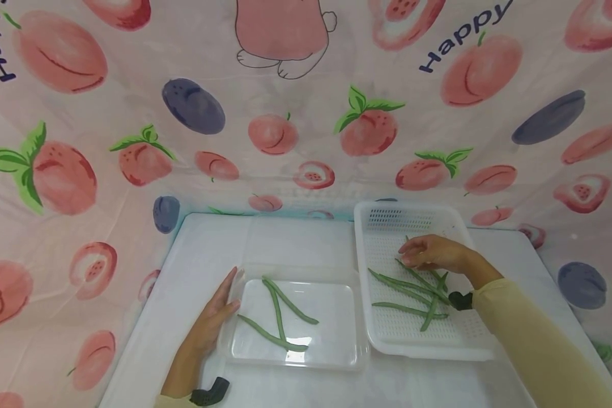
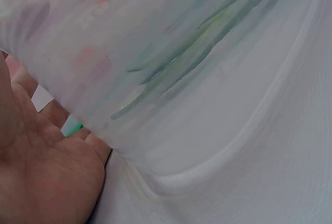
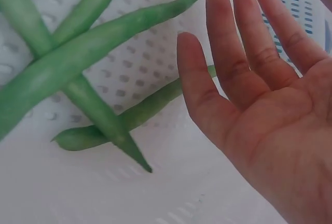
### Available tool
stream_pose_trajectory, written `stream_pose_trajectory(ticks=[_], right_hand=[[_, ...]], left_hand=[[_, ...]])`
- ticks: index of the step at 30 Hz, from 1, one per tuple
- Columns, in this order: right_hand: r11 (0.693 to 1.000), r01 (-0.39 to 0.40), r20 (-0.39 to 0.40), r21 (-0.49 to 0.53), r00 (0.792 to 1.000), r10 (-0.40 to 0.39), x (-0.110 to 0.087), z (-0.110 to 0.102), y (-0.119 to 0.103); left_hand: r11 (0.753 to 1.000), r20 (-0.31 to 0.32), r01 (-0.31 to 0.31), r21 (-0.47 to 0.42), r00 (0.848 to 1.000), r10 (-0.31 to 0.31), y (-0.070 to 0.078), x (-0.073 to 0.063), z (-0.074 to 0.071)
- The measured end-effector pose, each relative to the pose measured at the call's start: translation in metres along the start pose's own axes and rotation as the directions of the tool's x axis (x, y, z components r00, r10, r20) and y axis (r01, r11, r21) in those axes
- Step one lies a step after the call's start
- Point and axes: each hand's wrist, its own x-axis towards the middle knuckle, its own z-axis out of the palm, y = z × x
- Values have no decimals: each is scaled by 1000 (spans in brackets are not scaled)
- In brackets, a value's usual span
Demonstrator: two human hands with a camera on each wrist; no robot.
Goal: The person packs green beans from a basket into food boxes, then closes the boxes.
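So, L hand (image 1: 215, 310) @ tub (image 1: 331, 323) edge; R hand (image 1: 433, 253) w/in basket (image 1: 433, 347) rim.

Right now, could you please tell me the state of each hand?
Left hand: open, against the left side of the clear rectangular plastic box.
Right hand: open, holding nothing visible, over the white perforated plastic basket.
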Motion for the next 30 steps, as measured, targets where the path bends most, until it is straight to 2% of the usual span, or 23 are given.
stream_pose_trajectory(ticks=[17, 30], right_hand=[[992, -81, -19, 95, 996, 84, 7, 7, 18], [996, -81, -10, 43, 997, 82, 14, 17, 25]], left_hand=[[999, -19, 34, -15, 999, -34, 0, 0, 2], [1000, -16, 20, 2, 1000, -20, -1, -2, 2]])
